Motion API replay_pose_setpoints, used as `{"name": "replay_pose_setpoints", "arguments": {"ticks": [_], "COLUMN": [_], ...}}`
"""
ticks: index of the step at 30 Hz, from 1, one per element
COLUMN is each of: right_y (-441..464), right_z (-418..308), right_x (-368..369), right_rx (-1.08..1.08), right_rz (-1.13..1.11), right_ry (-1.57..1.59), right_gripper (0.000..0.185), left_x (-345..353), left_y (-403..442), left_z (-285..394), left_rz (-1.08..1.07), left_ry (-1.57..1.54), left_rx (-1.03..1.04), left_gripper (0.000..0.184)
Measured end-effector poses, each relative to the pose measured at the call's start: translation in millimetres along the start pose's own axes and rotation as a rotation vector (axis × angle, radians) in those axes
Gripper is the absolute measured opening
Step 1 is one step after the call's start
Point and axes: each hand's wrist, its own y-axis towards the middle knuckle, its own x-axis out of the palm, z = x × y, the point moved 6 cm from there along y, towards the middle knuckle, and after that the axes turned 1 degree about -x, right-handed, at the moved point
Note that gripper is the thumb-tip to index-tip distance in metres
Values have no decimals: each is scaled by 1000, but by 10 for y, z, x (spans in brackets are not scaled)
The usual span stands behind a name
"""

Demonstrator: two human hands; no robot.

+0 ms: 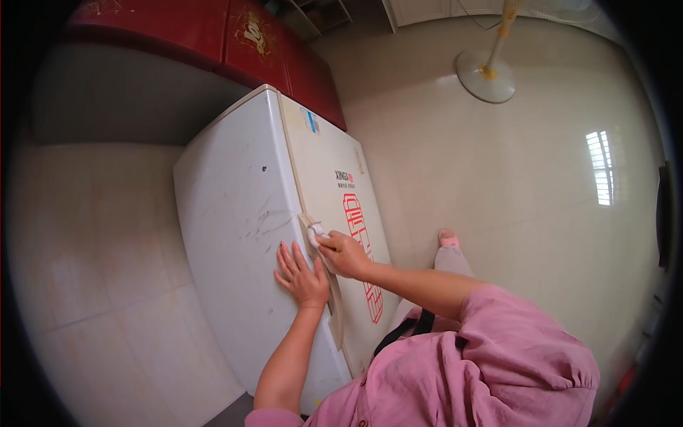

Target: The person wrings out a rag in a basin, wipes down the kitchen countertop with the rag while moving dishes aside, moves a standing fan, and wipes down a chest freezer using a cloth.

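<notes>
A white chest freezer (235, 178) with a lid and a printed front stands before me. My left hand (304, 283) lies on its white top near the front edge, fingers spread and pressed flat. Just to the right, my right hand (346, 255) is closed around a small white cloth (315, 232). The cloth touches the beige trim (304, 213) along the freezer's front edge. Part of the cloth is hidden under the fingers. Dark scuff marks show on the white top beyond my left hand.
Dark red cabinets (260, 43) with gold decoration stand behind the freezer. A fan's round base (486, 75) and pole are on the glossy tiled floor (512, 178) at the upper right. Pale wall tiles (114, 235) are at the left. My foot (448, 237) is beside the freezer front.
</notes>
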Motion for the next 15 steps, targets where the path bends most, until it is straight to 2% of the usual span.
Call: {"name": "replay_pose_setpoints", "arguments": {"ticks": [1,4,12,15], "right_y": [111,499,-79,-30], "right_z": [1,-8,-2,-4], "right_x": [-6,-8,-24,9], "right_rx": [-20,40,-52,-73], "right_rz": [61,2,-66,-7], "right_ry": [-8,-66,-79,-88], "right_gripper": [24,24,23,22], "left_x": [5,0,9,10], "left_y": [-11,-3,-7,-6], "left_z": [-5,-2,3,-14], "left_rz": [4,-13,-15,-14], "left_ry": [4,21,-7,-12], "left_rx": [4,1,-6,-6], "left_gripper": [62,62,63,63]}}
